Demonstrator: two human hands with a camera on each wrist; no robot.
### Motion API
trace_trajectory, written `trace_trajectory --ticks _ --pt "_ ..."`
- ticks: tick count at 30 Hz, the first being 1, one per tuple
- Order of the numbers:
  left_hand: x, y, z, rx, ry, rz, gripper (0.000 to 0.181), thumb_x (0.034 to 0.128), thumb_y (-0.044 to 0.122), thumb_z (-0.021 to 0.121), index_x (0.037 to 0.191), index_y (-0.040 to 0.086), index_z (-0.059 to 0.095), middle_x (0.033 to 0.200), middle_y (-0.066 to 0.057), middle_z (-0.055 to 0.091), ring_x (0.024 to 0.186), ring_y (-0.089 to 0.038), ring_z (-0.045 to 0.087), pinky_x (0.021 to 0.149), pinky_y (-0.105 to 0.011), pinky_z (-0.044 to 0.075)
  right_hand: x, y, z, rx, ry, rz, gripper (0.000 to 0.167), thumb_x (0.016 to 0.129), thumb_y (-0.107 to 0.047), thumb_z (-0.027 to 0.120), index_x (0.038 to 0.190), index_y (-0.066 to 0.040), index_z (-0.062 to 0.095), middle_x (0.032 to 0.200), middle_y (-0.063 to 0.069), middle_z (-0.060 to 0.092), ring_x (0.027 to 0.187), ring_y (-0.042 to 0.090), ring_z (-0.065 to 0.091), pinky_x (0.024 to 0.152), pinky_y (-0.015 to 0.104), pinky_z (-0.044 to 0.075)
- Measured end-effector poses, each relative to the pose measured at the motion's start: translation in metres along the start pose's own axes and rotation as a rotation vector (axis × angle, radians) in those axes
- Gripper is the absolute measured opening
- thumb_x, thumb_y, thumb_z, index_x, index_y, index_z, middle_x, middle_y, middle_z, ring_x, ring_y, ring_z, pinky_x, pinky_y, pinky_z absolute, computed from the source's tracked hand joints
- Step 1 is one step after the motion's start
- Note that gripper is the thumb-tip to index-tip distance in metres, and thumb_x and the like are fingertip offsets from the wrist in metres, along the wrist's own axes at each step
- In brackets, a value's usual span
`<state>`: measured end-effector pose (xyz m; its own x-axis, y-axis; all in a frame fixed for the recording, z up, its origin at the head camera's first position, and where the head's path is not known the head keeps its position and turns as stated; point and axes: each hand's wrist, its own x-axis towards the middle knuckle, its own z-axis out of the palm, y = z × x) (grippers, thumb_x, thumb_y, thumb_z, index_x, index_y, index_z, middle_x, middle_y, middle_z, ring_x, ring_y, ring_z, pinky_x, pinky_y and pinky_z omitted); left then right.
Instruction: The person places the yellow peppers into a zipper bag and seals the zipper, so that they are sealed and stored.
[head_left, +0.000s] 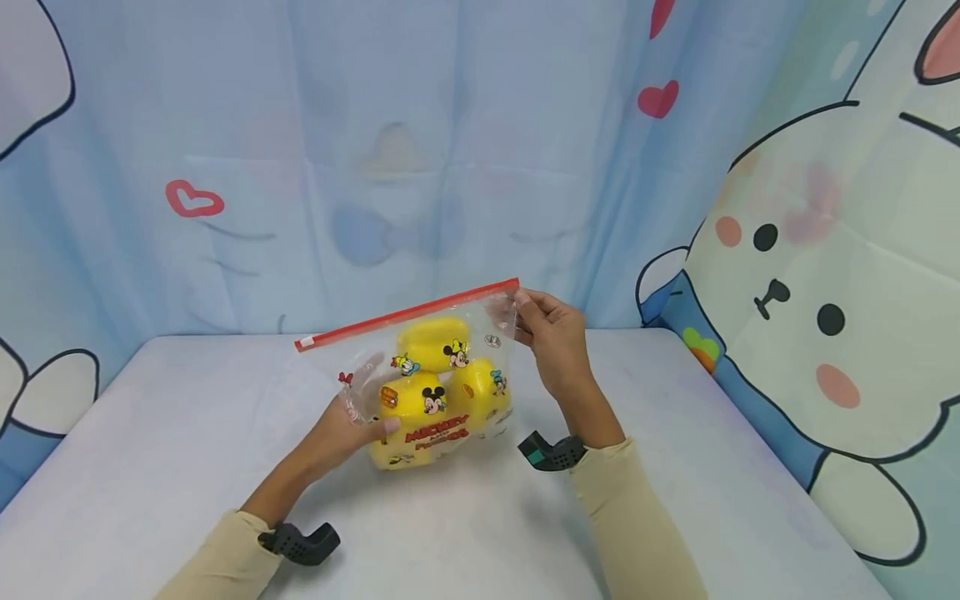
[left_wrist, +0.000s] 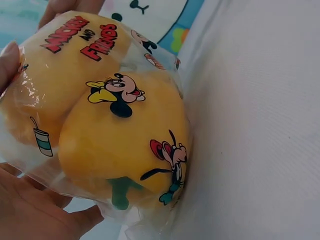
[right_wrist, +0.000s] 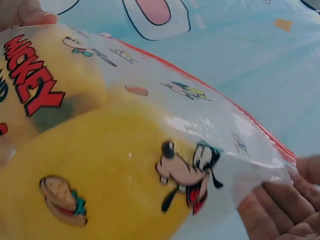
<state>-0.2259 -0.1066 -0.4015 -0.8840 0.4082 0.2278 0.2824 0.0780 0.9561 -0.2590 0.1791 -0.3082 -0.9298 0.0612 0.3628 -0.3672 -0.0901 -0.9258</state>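
A clear zip bag (head_left: pixel 438 429) printed with cartoon characters and "Mickey and Friends" is held up at a tilt over the table. Inside it sit several rounded yellow things (head_left: pixel 431 343); green shows on one in the left wrist view. Along the top runs a red zip strip (head_left: pixel 412 314), with a white slider (head_left: pixel 306 342) at its left end. My left hand (head_left: pixel 345 433) holds the bag's lower left side, thumb in front and its other fingers mostly hidden behind. At the upper right corner, my right hand (head_left: pixel 557 337) pinches the bag just below the strip.
A white-covered table (head_left: pixel 750 500) lies underneath. Behind it hangs a light blue curtain (head_left: pixel 487 167) with hearts and a large white cartoon animal (head_left: pixel 840 275) at the right. Each wrist wears a black camera (head_left: pixel 300 544).
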Motion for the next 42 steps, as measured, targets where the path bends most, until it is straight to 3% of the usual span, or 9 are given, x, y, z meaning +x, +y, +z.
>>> trace_trajectory --ticks 2,5,9,13,21,26,33,37,42 --pt "0.002 0.002 0.000 -0.020 0.005 -0.023 0.097 0.0860 0.025 0.074 0.157 0.019 0.007 0.149 -0.015 0.041 0.127 -0.031 0.049 0.103 -0.047 0.040 0.002 0.002 -0.003 -0.032 -0.081 0.021 0.049 0.098 -0.027 0.059 0.135 0.004 0.053 0.124 0.012 0.062 0.110 0.022 0.063 0.092 0.034 0.051" --pt "0.006 0.004 0.001 -0.042 0.024 -0.061 0.093 0.0877 0.025 0.071 0.157 0.022 0.010 0.149 -0.016 0.041 0.127 -0.031 0.050 0.104 -0.048 0.039 0.005 0.011 -0.009 -0.139 -0.287 0.071 0.065 0.097 -0.039 0.056 0.152 -0.011 0.034 0.145 0.005 0.046 0.129 0.021 0.047 0.106 0.042 0.038" --pt "0.009 0.003 0.000 -0.068 0.048 -0.089 0.087 0.0892 0.029 0.069 0.157 0.021 0.015 0.152 -0.018 0.034 0.132 -0.034 0.044 0.106 -0.052 0.036 0.009 0.031 -0.018 -0.198 -0.633 0.119 0.089 0.088 -0.053 0.064 0.156 -0.031 0.012 0.151 0.003 0.037 0.132 0.026 0.040 0.108 0.054 0.031" --pt "0.011 -0.002 0.000 -0.060 0.089 -0.102 0.083 0.0899 0.036 0.066 0.156 0.020 0.018 0.152 -0.015 0.035 0.134 -0.034 0.041 0.108 -0.053 0.033 0.011 0.047 -0.025 -0.188 -0.842 0.207 0.100 0.081 -0.053 0.073 0.155 -0.031 0.009 0.144 0.008 0.044 0.124 0.032 0.049 0.101 0.053 0.042" --pt "0.018 -0.004 0.006 -0.069 0.117 -0.209 0.073 0.0943 0.046 0.058 0.152 0.011 0.030 0.138 -0.012 0.054 0.126 -0.026 0.051 0.108 -0.043 0.036 0.011 0.053 -0.026 -0.294 -0.818 0.315 0.064 0.093 -0.034 0.064 0.146 -0.010 0.037 0.126 0.013 0.060 0.111 0.030 0.059 0.100 0.052 0.043" --pt "0.018 0.007 0.003 -0.025 0.101 -0.302 0.084 0.0931 0.055 0.054 0.155 0.008 0.020 0.145 -0.013 0.046 0.132 -0.029 0.044 0.106 -0.048 0.037 0.012 0.049 -0.025 -0.246 -0.814 0.390 0.060 0.095 -0.031 0.062 0.143 -0.005 0.039 0.123 0.015 0.061 0.109 0.031 0.061 0.093 0.049 0.049" --pt "0.013 0.027 -0.003 -0.122 -0.034 -0.416 0.072 0.0934 0.059 0.048 0.137 0.002 0.051 0.122 -0.014 0.063 0.106 -0.028 0.062 0.088 -0.045 0.053 0.011 0.039 -0.027 -0.249 -0.911 0.543 0.062 0.097 -0.042 0.055 0.139 0.001 0.041 0.123 0.015 0.060 0.108 0.031 0.061 0.085 0.048 0.054" --pt "0.012 0.028 -0.004 -0.164 -0.089 -0.461 0.073 0.0931 0.061 0.048 0.138 0.003 0.051 0.121 -0.011 0.062 0.103 -0.024 0.061 0.084 -0.045 0.055 0.010 0.040 -0.028 -0.254 -0.929 0.623 0.058 0.099 -0.045 0.050 0.135 0.001 0.047 0.121 0.013 0.063 0.106 0.029 0.062 0.087 0.048 0.053" --pt "0.014 0.023 -0.003 -0.215 -0.042 -0.512 0.071 0.0930 0.061 0.048 0.136 0.004 0.051 0.120 -0.011 0.062 0.102 -0.024 0.062 0.084 -0.045 0.055 0.009 0.048 -0.030 -0.212 -0.916 0.655 0.053 0.102 -0.042 0.044 0.130 0.002 0.053 0.118 0.015 0.064 0.106 0.030 0.063 0.085 0.050 0.054"
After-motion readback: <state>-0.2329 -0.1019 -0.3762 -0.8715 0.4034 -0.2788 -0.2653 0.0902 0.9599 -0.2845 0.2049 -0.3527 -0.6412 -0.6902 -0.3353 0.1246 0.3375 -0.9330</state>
